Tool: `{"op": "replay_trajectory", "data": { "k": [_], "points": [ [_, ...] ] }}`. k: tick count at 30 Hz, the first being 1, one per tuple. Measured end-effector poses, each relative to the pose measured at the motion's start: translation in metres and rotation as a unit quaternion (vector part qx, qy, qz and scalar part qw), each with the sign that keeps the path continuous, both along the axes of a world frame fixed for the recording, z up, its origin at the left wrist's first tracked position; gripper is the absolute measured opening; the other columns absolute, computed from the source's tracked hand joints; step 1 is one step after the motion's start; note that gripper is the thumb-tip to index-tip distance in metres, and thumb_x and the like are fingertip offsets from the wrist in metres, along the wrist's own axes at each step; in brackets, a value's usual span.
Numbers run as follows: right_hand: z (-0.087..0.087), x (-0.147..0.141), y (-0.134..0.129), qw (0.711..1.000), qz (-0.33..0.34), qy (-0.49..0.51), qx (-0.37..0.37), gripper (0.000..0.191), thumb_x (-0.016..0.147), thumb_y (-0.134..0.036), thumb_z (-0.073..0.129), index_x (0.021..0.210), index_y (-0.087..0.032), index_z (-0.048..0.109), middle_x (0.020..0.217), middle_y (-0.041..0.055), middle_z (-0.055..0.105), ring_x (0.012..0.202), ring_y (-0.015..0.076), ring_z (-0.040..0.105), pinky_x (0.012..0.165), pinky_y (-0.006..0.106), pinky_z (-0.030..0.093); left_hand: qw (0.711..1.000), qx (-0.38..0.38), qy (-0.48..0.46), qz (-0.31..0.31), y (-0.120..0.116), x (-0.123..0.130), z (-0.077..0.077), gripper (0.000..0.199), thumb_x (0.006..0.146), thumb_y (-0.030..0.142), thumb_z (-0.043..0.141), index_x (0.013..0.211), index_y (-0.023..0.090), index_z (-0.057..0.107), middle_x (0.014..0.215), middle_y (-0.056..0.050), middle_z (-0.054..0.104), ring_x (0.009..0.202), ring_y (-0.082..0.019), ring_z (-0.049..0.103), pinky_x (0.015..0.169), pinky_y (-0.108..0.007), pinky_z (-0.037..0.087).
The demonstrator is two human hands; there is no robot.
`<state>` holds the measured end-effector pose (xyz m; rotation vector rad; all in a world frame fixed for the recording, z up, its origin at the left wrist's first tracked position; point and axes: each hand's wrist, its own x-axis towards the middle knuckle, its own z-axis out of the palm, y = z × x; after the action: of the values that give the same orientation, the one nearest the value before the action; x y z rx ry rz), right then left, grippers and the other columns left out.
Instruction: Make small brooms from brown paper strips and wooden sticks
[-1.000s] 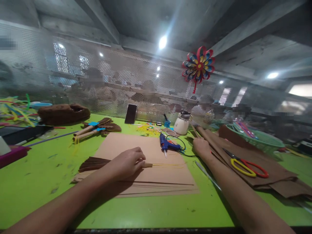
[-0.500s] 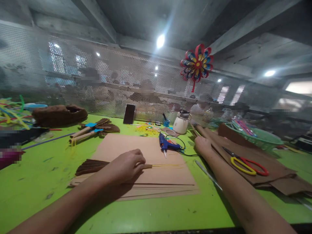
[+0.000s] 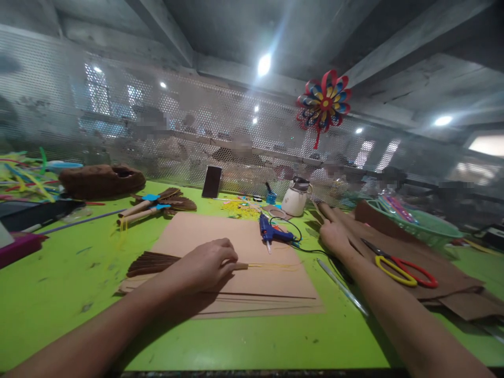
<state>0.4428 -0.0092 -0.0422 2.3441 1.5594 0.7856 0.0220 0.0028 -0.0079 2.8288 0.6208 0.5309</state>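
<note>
My left hand (image 3: 208,262) is closed around a pleated brown paper fan (image 3: 151,263), whose folds spread out to the left. Its narrow stem pokes out beyond my fingertips, with yellow strings (image 3: 271,266) trailing to the right. Beneath the fan lies a stack of tan paper sheets (image 3: 212,228). My right hand (image 3: 336,239) reaches forward by the left edge of the brown paper (image 3: 378,236), its fingers curled and mostly hidden; what they hold, if anything, cannot be made out. Between the hands rests a blue glue gun (image 3: 275,232) on the sheets' far right corner.
Scissors (image 3: 405,270) with yellow and red handles lie on the brown paper; a silver pen-like stick (image 3: 342,286) is beside my right forearm. Finished-looking fans (image 3: 163,203), a phone (image 3: 211,181), a white pot (image 3: 294,198) and a green basket (image 3: 425,226) stand farther back.
The view has shifted slightly, so everything sits a little farther right. My left hand keeps its grip on the fan; my right hand stays by the brown paper, its fingers slightly more curled in.
</note>
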Motion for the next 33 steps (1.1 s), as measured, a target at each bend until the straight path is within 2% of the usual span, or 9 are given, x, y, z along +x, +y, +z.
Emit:
{"op": "replay_trajectory", "data": {
  "k": [6,11,16,23,28,33],
  "points": [
    [0.002,-0.001,0.006,1.0,0.018,0.014,-0.02,0.028,0.089,-0.03,0.054,0.111,-0.013,0.056,0.107,0.0075,0.06,0.089,0.0178,0.061,0.076,0.037,0.052,1.0,0.009,-0.009,0.014,0.0,-0.001,-0.003,0.029,0.09,0.03,0.038,0.081,0.018,0.063,0.086,-0.006,0.057,0.076,-0.016,0.051,0.074,-0.028,0.039],
    [0.002,-0.003,0.008,0.999,0.03,0.03,-0.034,0.028,0.089,-0.03,0.054,0.111,-0.014,0.056,0.111,0.0083,0.059,0.093,0.0188,0.06,0.079,0.039,0.051,1.0,0.008,0.0,0.014,0.001,-0.001,-0.001,0.028,0.09,0.03,0.04,0.082,0.019,0.064,0.087,-0.005,0.058,0.077,-0.017,0.051,0.074,-0.028,0.039],
    [-0.002,0.003,0.008,0.998,-0.004,0.052,-0.026,0.03,0.089,-0.031,0.054,0.113,-0.014,0.055,0.111,0.0082,0.059,0.093,0.0189,0.06,0.079,0.039,0.051,1.0,-0.003,-0.002,0.015,0.0,-0.002,-0.001,0.027,0.089,0.03,0.04,0.083,0.019,0.064,0.087,-0.005,0.058,0.074,-0.016,0.051,0.073,-0.028,0.039],
    [-0.004,0.011,0.005,0.996,-0.061,0.055,0.041,0.027,0.088,-0.029,0.055,0.107,-0.01,0.058,0.105,0.0105,0.061,0.089,0.0185,0.06,0.076,0.035,0.05,1.0,-0.003,-0.004,0.007,-0.004,-0.003,0.002,0.028,0.089,0.031,0.039,0.083,0.018,0.064,0.088,-0.006,0.058,0.077,-0.016,0.051,0.074,-0.028,0.039],
    [0.005,0.0,-0.004,0.997,0.005,0.032,0.069,0.028,0.09,-0.017,0.042,0.1,-0.007,0.067,0.112,0.0229,0.056,0.108,0.031,0.048,0.08,0.038,0.043,1.0,-0.008,-0.006,0.011,-0.01,-0.004,0.009,0.028,0.089,0.03,0.038,0.083,0.017,0.063,0.088,-0.006,0.057,0.078,-0.017,0.051,0.075,-0.028,0.04],
    [0.003,-0.01,-0.001,0.995,0.06,0.046,0.07,0.024,0.088,-0.015,0.045,0.095,-0.011,0.068,0.111,0.0183,0.059,0.112,0.0297,0.046,0.086,0.04,0.04,1.0,-0.012,0.002,0.005,-0.006,-0.003,0.011,0.03,0.088,0.032,0.039,0.076,0.017,0.062,0.085,-0.007,0.057,0.074,-0.016,0.052,0.072,-0.027,0.04]
  ]
}}
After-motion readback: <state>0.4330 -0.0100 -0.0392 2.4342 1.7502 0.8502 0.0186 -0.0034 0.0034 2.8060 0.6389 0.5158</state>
